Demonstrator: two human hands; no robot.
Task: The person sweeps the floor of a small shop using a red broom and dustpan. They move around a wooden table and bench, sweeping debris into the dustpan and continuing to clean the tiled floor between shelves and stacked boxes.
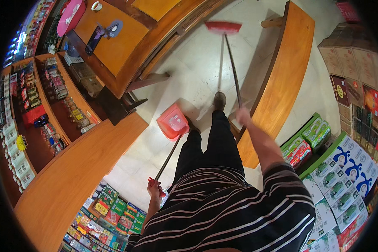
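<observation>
My right hand (242,116) is closed around the dark handle of a broom (234,67). Its red head (223,27) rests on the pale tiled floor ahead, between the table and the bench, and looks smeared by motion. Low at my left side, my left hand (154,187) grips the top of a dustpan's dark handle (169,158). The red plastic dustpan (172,122) stands on the floor just in front of my left foot, apart from the broom head. What lies inside the pan I cannot make out.
A wooden table (113,46) with a phone (95,40) and cup (96,6) stands ahead left. A long wooden bench (287,71) runs along my right. Left are a counter (71,180) and stocked shelves (50,105); stacked cartons (340,185) line the right.
</observation>
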